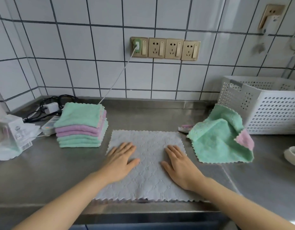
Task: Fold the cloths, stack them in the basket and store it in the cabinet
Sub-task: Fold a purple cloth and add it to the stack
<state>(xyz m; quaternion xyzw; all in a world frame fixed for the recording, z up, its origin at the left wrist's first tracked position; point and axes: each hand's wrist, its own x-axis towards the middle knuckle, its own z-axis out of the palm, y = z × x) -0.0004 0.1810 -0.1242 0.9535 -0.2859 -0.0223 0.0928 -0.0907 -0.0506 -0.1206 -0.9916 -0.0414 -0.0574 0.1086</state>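
Both hands lay flat, fingers straight, gripping nothing: the left hand and right hand pressed on a grey cloth spread open on the steel counter. Left of it stood a stack of folded cloths; right lay a rumpled green cloth beside the white basket.

grey cloth | mint cloth | mint-lilac stack | white perforated basket

Soft even light, edges warped, slight blur
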